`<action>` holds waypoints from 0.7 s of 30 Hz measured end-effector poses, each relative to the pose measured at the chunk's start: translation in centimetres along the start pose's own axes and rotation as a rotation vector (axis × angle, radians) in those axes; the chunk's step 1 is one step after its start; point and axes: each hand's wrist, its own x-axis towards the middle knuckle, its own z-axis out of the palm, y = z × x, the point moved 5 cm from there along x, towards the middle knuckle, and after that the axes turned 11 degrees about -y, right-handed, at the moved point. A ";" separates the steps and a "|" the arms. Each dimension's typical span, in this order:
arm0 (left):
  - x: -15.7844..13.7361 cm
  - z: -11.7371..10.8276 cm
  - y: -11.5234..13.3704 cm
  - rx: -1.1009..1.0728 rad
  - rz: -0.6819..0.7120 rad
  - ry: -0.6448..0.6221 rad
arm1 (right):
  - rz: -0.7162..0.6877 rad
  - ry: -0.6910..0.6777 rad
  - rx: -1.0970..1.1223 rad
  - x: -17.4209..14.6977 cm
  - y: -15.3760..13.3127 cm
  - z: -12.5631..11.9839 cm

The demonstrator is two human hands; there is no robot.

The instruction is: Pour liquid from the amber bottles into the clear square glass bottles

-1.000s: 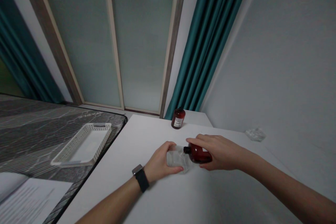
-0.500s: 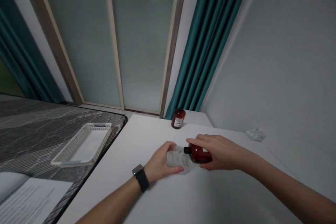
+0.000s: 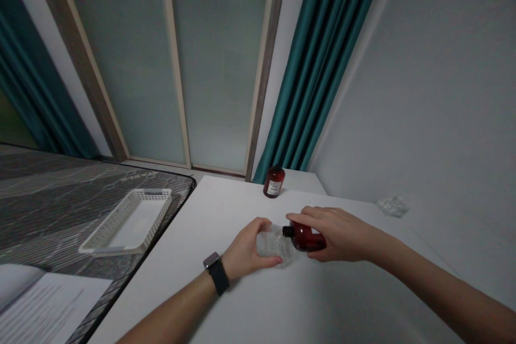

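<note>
My left hand [image 3: 250, 250], with a dark watch on its wrist, is wrapped round a clear plastic container [image 3: 271, 243] over the white table [image 3: 226, 204]. In my right hand [image 3: 332, 228] is a reddish-brown bottle [image 3: 305, 237], tipped on its side. Its black neck points left and overlaps the mouth area of the clear container. Whether liquid flows between them I cannot tell. A second brown bottle [image 3: 274, 181] with a white label stands upright near the table's far edge.
Crumpled clear plastic [image 3: 393, 207] lies at the right by the wall. To the left, a white basket [image 3: 129, 223] and an open book [image 3: 48, 306] rest on a dark patterned surface [image 3: 52, 188]. Teal curtains [image 3: 318, 64] hang behind the table.
</note>
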 end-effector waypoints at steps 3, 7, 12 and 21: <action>0.0 0.0 -0.1 0.002 0.002 0.000 | 0.000 -0.005 0.000 0.0 0.0 0.0; 0.0 0.1 -0.1 -0.001 0.007 0.001 | 0.000 -0.004 -0.002 0.0 0.0 -0.1; 0.0 0.0 -0.1 0.000 0.009 0.002 | 0.005 -0.007 -0.006 0.0 -0.2 -0.2; -0.1 0.1 -0.2 -0.003 -0.010 -0.002 | -0.006 0.006 -0.012 0.0 -0.2 -0.2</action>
